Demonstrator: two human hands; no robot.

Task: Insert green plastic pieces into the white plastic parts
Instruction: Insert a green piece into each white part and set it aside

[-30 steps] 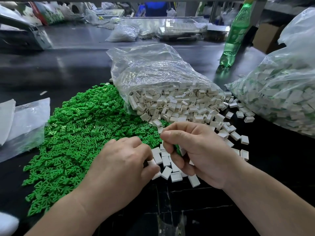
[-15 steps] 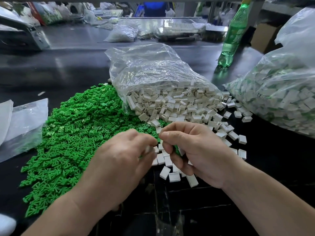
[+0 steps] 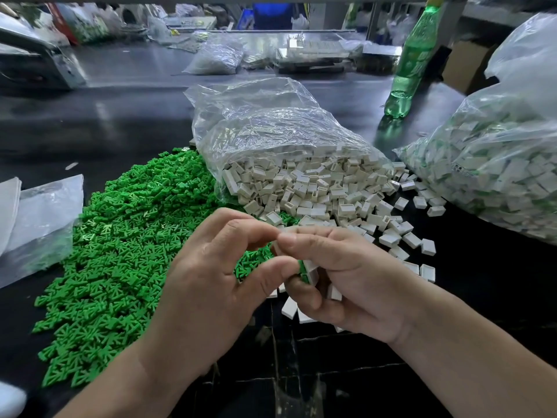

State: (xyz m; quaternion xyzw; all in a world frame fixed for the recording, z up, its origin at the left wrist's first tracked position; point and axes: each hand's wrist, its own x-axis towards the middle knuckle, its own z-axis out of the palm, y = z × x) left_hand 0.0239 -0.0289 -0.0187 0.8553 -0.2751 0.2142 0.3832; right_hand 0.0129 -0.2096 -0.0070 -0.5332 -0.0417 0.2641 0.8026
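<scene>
Right hand (image 3: pixel 346 279) grips small white rectangular plastic parts (image 3: pixel 311 271); left hand (image 3: pixel 211 282), thumb and forefinger curled, pinches them too.

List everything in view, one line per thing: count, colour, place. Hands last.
table: one, black, under everything.
green plastic pieces: a large heap, green, on the table's left-centre.
open bag: one, clear, lying at centre, mouth toward the person.
white plastic parts: many, off-white, spilling from the open bag onto the table.
full bag: one, clear, right edge, packed with white parts, some green showing.
bottle: one, green, upright at far right.
flat bags: at least two, clear, left edge.
held white part: at least one, white with green showing, between the fingertips.
left hand: one, pinches the held white part.
right hand: one, grips the held white part.
</scene>
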